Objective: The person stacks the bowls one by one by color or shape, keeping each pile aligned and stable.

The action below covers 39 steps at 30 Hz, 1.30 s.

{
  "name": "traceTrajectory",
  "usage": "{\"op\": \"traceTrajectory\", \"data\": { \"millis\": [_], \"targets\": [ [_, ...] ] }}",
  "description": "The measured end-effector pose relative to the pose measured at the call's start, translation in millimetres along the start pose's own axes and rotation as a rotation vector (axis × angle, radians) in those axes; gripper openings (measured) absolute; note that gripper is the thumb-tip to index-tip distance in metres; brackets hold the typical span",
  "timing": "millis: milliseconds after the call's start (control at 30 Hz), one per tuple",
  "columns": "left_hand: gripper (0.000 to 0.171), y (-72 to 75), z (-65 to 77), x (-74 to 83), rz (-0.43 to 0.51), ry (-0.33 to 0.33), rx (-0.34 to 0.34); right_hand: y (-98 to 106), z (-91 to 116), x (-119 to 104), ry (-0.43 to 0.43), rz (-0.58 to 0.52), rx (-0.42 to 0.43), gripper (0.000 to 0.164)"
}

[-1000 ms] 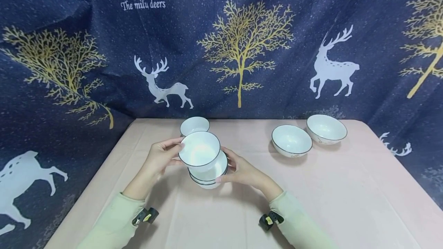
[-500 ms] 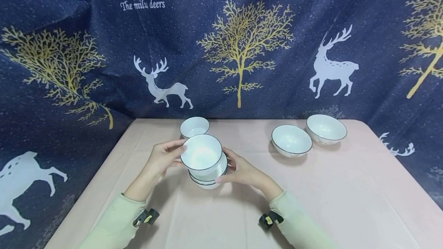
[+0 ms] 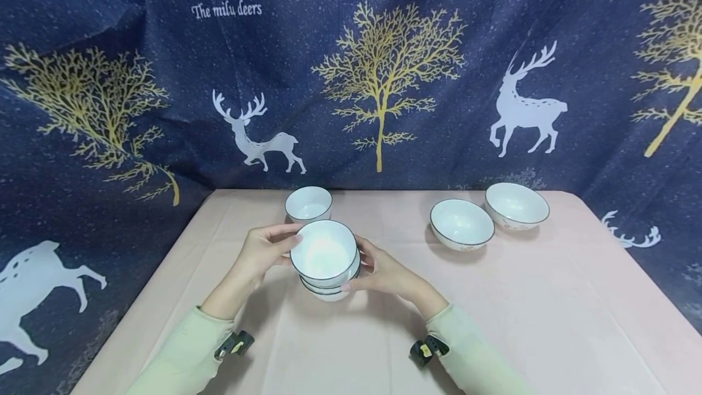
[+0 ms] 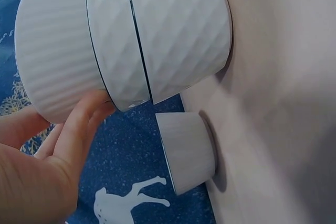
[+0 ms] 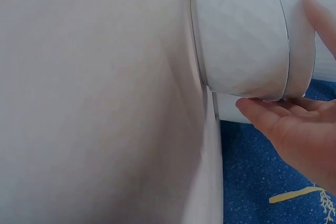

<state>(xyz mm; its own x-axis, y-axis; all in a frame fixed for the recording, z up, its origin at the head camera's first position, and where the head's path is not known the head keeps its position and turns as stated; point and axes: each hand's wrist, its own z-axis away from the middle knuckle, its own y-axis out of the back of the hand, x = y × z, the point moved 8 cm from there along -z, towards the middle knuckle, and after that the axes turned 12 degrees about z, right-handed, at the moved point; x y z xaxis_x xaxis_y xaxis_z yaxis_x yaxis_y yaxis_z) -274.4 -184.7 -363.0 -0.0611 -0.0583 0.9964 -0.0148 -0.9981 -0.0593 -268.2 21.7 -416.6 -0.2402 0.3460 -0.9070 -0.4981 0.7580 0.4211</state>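
Note:
In the head view my left hand [image 3: 260,258] pinches a white bowl [image 3: 323,252] with a dark rim, thumb at its edge. Fine ribs mark the outside of this bowl in the left wrist view. It sits at the top of a stack of two white bowls [image 4: 184,30] with a diamond pattern, its base down inside the upper one's rim. My right hand [image 3: 381,270] grips that stack from the right, its fingers [image 5: 262,116] and thumb on opposite sides near the rims. The lowest bowl stands upright on the table.
Just behind the stack stands another small white bowl [image 3: 309,205]. Two wider white bowls [image 3: 462,223] with dark rims are at the back right, side by side. A pink cloth [image 3: 526,322] covers the table, and a dark blue printed curtain [image 3: 329,78] hangs behind it.
My left hand has brought the ribbed bowl down and slightly right, so it now covers most of the stack's opening. My right hand has stayed on the stack.

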Motion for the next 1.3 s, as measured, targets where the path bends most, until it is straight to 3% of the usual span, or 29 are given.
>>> {"op": "traceTrajectory", "data": {
  "millis": [267,733,1300],
  "targets": [
    [0.034,-2.1,-3.4,-2.7,-0.072,0.004,0.007,-1.1,-0.8,0.9,-0.007,0.009,0.001,0.105],
    [0.035,-5.9,-7.0,0.5,-0.100,-0.049,-0.001,0.8,-2.2,0.3,0.007,0.000,-0.002,0.104],
    [0.024,-7.2,-14.0,-4.7,-0.169,-0.084,0.018,-1.4,-1.3,1.6,0.016,-0.030,0.002,0.101]
  ]
}}
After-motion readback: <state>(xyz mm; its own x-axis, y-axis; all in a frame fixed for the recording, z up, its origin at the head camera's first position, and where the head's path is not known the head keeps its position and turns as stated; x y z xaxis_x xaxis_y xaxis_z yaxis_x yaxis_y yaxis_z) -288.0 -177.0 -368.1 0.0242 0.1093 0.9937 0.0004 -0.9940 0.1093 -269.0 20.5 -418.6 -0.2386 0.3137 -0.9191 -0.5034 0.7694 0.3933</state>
